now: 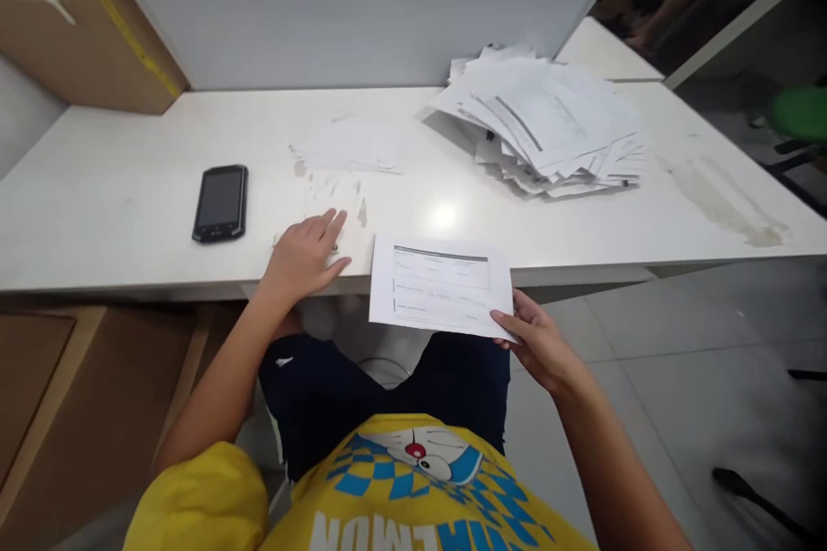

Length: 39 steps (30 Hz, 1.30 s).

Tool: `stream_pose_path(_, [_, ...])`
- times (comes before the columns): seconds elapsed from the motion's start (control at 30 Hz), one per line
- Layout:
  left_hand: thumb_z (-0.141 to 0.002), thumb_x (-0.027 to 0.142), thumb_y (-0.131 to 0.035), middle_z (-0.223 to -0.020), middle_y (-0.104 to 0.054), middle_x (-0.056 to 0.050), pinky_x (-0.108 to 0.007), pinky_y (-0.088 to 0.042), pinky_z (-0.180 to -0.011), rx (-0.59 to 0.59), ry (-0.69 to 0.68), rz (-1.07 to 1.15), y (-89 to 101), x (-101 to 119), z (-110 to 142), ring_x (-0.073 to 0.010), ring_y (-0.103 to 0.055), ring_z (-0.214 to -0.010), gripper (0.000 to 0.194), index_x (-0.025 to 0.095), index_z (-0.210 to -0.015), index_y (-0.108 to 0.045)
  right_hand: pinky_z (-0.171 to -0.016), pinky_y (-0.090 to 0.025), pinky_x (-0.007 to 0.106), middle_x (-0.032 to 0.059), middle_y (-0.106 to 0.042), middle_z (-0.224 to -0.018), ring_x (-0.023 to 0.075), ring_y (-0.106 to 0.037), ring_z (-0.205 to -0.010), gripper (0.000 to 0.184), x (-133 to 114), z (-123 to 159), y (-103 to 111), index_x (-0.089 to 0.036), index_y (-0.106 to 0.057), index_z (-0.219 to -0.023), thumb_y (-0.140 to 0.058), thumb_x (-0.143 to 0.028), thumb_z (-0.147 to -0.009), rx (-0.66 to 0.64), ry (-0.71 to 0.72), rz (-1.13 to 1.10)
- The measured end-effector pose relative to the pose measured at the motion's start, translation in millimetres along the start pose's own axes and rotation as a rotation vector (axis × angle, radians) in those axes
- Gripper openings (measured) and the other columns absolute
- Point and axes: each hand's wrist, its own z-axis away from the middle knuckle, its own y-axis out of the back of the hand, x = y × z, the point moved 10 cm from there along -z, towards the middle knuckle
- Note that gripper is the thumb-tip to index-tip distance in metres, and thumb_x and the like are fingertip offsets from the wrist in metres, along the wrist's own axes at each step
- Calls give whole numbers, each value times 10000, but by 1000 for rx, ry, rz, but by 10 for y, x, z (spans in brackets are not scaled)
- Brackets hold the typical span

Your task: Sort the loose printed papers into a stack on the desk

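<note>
Sheet (pixel 445 284) in front of you, printed side up, reaches over the front edge of the desk (pixel 155 254), its near part out over your lap. Your right hand (pixel 539 340) pinches its near right corner, thumb on top and fingers beneath, closed down to the paper's thickness; whether that is one layer or more, you cannot tell from here. Your left hand (pixel 301 258) is open at the desk's front edge, fingers loosely spread and nothing seen in its grasp; the palm is hidden. To handle the sheet well, keep the pinch light but sure, as one corner bears most of the load and a hard squeeze could crease it. Steady the free left side with your open fingers if it sags. Mind the loose, uneven paper pile (pixel 549 125) beyond your right hand, and the phone (pixel 220 203) left of your left hand.
</note>
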Motion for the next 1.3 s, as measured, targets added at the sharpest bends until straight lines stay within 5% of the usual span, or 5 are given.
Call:
stream_pose_path(0.4, [-875,364,-575,-1589,-369,-178,-491,-389,-1110,-143,-111,12,-90,114,46,-375,-385,-1437,837,141,-1583,-189,-462,-496,270,41,-700,-938,118,-565,-573,478,-234,-101,-487,-246,-612,-1115,-780,-441,-711,-107,105,52])
stream_pose_path(0.67, [-909,457,-583,-1653,-237,-154,-594,-158,-1214,84,-62,-49,106,143,200,-400,-144,-1536,852,196,-1593,-147,-492,-533,299,63,-707,-1004,149,-600,-630,440,-195,-82,-451,-245,-630,-1121,-766,-409,-736,-82,82,114])
stream_pose_path(0.93, [-940,398,-494,-1532,-453,-163,-529,-340,-1068,76,86,-69,-38,54,374,-367,-491,-1284,712,219,-1580,-238,-490,-543,309,66,-720,-1005,152,-598,-617,414,-181,-39,-461,-255,-645,-1114,-765,-418,-753,-91,107,137])
stream_pose_path(1.3, [-991,417,-409,-1109,-700,-133,-440,-452,-770,122,78,-71,-226,68,494,-269,-634,-899,446,336,-1403,-560,-470,-526,310,82,-738,-993,204,-659,-671,494,-120,67,-318,-270,-680,-1161,-816,-419,-711,-123,43,129])
